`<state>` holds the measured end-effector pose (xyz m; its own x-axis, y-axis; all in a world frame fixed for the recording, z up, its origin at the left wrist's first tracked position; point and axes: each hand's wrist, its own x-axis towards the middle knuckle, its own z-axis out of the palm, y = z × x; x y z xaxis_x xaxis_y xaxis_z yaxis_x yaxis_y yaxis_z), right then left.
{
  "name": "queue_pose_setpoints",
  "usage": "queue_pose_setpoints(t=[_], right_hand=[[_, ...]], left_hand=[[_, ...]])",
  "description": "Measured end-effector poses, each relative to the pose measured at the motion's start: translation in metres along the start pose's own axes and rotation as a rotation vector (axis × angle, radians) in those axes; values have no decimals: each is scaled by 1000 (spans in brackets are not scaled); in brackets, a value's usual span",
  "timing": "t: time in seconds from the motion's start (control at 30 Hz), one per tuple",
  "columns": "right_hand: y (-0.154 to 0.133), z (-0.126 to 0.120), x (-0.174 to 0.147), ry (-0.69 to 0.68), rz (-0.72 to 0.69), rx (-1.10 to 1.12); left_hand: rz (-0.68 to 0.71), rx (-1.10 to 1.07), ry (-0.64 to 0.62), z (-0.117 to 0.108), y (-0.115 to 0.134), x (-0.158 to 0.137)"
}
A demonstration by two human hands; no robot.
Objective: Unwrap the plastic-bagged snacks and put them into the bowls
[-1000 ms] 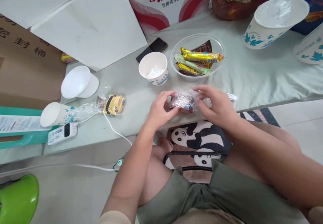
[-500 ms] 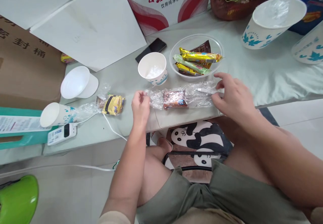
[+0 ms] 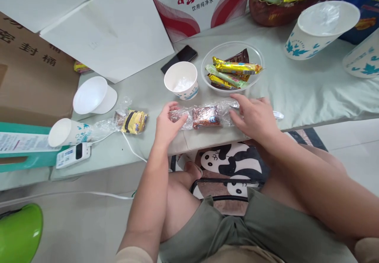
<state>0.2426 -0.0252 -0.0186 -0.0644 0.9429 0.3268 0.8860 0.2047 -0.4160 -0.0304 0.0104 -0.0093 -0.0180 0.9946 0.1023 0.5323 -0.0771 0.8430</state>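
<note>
A small brown snack packet (image 3: 205, 117) lies under crumpled clear plastic wrap (image 3: 187, 121) near the table's front edge. At the wrap's left end is my left hand (image 3: 167, 126), its thumb and fingers spread and touching the plastic. My right hand (image 3: 256, 119) is over the right end, thumb and forefinger apart. A white object (image 3: 278, 115) pokes out beyond its far side; the rest of it is hidden. Behind the packet stand a paper cup (image 3: 181, 81) with clear plastic inside and a clear round bowl (image 3: 207, 49) of yellow, green and brown wrapped snacks.
On the left, a yellow snack packet (image 3: 134, 121) in plastic lies by a tipped paper cup (image 3: 66, 132), a white device (image 3: 73, 156) with a cable and a white bowl (image 3: 94, 95). A phone (image 3: 180, 59), a carton (image 3: 198, 10) and a larger paper cup (image 3: 304, 34) stand farther back.
My right hand has moved left, closer to the brown packet, uncovering the white object's end. My left hand has gone from a pinch on the wrap to spread fingers.
</note>
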Motion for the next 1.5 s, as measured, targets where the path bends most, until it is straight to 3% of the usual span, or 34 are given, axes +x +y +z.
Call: queue_pose_setpoints(t=[0.13,0.33,0.43,0.67,0.87,0.97,1.07,1.13,1.2,1.27,1.3,1.43,1.5], right_hand=[[-2,1,1,-45,68,-22],[-7,-18,0,255,-20,114],[-11,-31,-4,282,-59,179],[-13,-42,-14,21,-325,513],[-11,-32,-11,-443,-535,443],[-14,-31,-9,-626,-513,393],[-15,-32,-9,-724,-380,419],[-17,-31,-8,-603,-281,356],[-22,-25,-5,-348,-207,263],[-32,-16,-2,-155,-223,237],[-38,-10,0,-121,-265,243],[-60,14,6,-166,-389,201],[-65,20,8,-181,-362,160]], left_hand=[[-35,1,16,-3,-2,1],[65,-94,142,-3,-1,3],[125,-130,188,-3,-1,3],[93,-384,313,-9,6,5],[-54,-526,345,-22,11,4],[-177,-607,237,-39,7,3],[-281,-642,-36,-59,-2,3],[-303,-599,-128,-68,-9,4],[-263,-507,-44,-69,-14,6],[-224,-390,29,-65,-15,8],[-226,-339,-9,-62,-15,8],[-307,-200,-356,-46,-8,5],[-346,-222,-358,-38,-3,1]])
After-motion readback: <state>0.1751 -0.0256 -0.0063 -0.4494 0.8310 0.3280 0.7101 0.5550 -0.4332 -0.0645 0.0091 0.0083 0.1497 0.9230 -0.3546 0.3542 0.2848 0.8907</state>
